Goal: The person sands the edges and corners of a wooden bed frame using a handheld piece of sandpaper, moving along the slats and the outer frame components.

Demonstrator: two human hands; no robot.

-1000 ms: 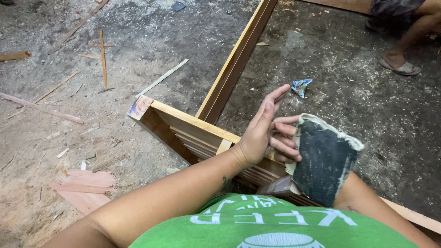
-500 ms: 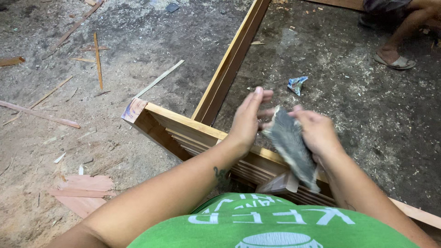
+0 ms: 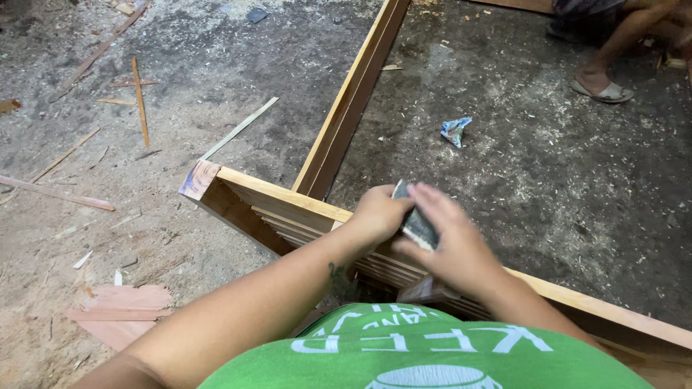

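Folding down onto the wood, both hands have brought the dark grey, white-edged sheet of sandpaper [image 3: 417, 225] from up in the air, where it was held spread open a second ago, to the top edge of the pale, grooved wooden frame [image 3: 288, 205] at the corner. The left hand [image 3: 375, 216] is now curled, its fingers closed against one end of the sheet, and the right hand [image 3: 450, 248] lies over the other end with fingers bent around it, so only a narrow dark strip shows between them. The change suggests that the sheet has been doubled into a pad and set against the rail, with rubbing seemingly about to start or just begun. The frame is light, smooth-planed timber with parallel stepped grooves along its inner face, and its cut end shows a bluish-purple stain. A long moulded wooden rail [image 3: 353, 94] of the same stock runs away from the corner. Around it the grey concrete floor [image 3: 540, 180] is dusted with sawdust, thin wooden offcut strips [image 3: 137, 101] and a crumpled blue and white wrapper [image 3: 454, 131]. Another person's sandalled foot [image 3: 598, 86] rests at the far edge.
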